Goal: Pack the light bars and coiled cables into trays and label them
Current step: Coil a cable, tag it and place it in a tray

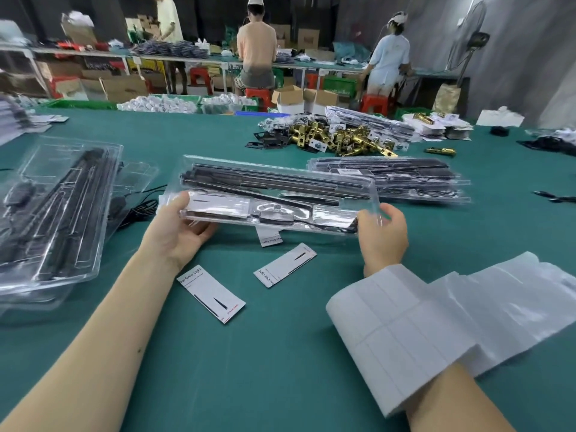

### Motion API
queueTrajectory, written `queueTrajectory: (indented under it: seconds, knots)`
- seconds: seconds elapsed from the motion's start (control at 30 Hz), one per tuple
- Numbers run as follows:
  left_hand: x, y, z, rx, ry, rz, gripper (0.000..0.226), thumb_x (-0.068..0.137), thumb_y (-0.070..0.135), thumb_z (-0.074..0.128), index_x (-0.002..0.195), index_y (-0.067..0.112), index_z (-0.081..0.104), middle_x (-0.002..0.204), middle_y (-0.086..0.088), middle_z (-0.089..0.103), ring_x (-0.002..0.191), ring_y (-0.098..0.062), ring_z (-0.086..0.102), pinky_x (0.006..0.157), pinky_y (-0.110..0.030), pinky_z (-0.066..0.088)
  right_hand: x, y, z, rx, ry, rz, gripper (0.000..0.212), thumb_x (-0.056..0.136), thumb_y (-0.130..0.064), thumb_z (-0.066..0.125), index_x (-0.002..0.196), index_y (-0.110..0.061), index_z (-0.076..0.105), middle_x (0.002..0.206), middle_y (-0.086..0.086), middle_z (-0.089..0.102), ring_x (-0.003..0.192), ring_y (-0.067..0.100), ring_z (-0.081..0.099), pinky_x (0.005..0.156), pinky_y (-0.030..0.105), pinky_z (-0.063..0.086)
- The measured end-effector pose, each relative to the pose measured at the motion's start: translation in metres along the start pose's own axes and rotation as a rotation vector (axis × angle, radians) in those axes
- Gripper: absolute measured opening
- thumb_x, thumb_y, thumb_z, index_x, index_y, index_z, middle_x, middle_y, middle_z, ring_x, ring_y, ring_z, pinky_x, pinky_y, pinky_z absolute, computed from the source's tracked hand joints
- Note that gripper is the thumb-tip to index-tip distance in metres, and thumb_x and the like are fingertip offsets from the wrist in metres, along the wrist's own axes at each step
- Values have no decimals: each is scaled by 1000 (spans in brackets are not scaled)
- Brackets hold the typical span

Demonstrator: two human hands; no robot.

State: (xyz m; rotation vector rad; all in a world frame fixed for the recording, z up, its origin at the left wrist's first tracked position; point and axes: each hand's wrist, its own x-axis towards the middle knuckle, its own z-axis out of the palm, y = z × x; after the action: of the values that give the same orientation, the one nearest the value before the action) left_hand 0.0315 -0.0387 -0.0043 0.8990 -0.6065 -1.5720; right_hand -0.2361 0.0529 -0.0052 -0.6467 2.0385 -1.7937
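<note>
We've got a filled tray (pixel 274 194) pinched at both ends, left hand (pixel 179 227) and right hand (pixel 381 233). Looks packed, so next we probably set it on the finished stack (pixel 389 179).

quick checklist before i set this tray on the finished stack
1. Both hands hold the tray: left hand at one end, right hand at the other. Ok.
2. Light bars seated inside. Ok.
3. Card insert inside. Ok.
4. Lid fully snapped shut: cannot tell.
5. Stack on the right within reach, top free. Ok.
6. Loose cards on the table lie under the tray's path; lift over them. Ok.
</note>
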Motion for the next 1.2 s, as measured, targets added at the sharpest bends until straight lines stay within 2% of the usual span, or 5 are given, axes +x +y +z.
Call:
queueTrajectory:
  seconds: [0.13, 0.2, 0.53, 0.73, 1.2]
  knots:
    - [0, -1, 0, -19, 2, 9, 14, 105, 23, 48, 106, 16, 61, 103, -6, 72, 96, -23, 70, 75, -40, 58, 9, -5, -3, 366, -63, 227, 15, 85, -7, 63, 99, -14, 65, 70, -5, 62, 58, 9, 57, 60, 22, 51]
    - [-1, 0, -1, -31, 2, 3, 16, 105, 24, 48, 112, 16, 59, 107, -7, 71, 98, -24, 70, 77, -40, 58, 10, -7, -3, 455, -158, 291, 14, 91, -7, 57, 78, -11, 58, 66, -2, 54, 55, 9, 50, 53, 18, 45]
    - [-2, 2, 0, -80, 22, -3, 34, 104, 24, 51, 136, 13, 53, 121, -8, 68, 99, -24, 70, 90, -44, 57, 2, -12, -9, 504, -194, 337, 35, 91, 0, 47, 95, -18, 76, 82, 0, 57, 74, 14, 53, 61, 20, 53]
    - [-1, 1, -2, -101, 29, 6, 18, 97, 10, 47, 106, 7, 62, 101, -11, 73, 93, -27, 73, 95, -48, 55, 7, -12, -9, 466, -152, 391, 42, 88, 5, 46, 104, -18, 76, 83, -1, 60, 76, 14, 56, 68, 26, 53]
    - [7, 0, 1, 22, 244, 35, 17, 89, 1, 43, 97, 11, 54, 90, -10, 71, 71, -18, 74, 59, -35, 62, 15, -7, -10, 403, -21, 291, 37, 83, 2, 48, 84, -21, 77, 66, -2, 55, 62, 12, 49, 62, 24, 54]
